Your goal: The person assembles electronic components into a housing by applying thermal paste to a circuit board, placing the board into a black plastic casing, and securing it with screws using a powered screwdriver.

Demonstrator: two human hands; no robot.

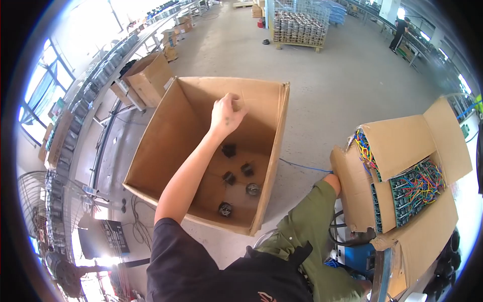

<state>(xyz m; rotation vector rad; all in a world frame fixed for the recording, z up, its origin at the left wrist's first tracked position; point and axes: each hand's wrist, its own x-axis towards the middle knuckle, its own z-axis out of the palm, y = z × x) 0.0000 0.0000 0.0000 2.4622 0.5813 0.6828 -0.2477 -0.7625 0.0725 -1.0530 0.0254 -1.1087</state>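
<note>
My left arm reaches over a large open cardboard box (146, 146) in front of me. Above the far part of its inside is my left hand (227, 115), with its fingers curled and closed. What they hold, if anything, I cannot make out. Several small round dark parts lie scattered on the box's bottom, among them a black part (229, 150) under the hand, another dark part (247, 169) and a part with a metallic-looking face (225, 209) towards the near side. My right hand does not show.
At my right, an open carton (407, 136) holds green circuit boards with coloured wires (420, 189). A fan (37, 216) stands at the left, near a long bench of metal parts (103, 73). Farther off are a wire cage of stacked parts (299, 27) and a person (400, 32).
</note>
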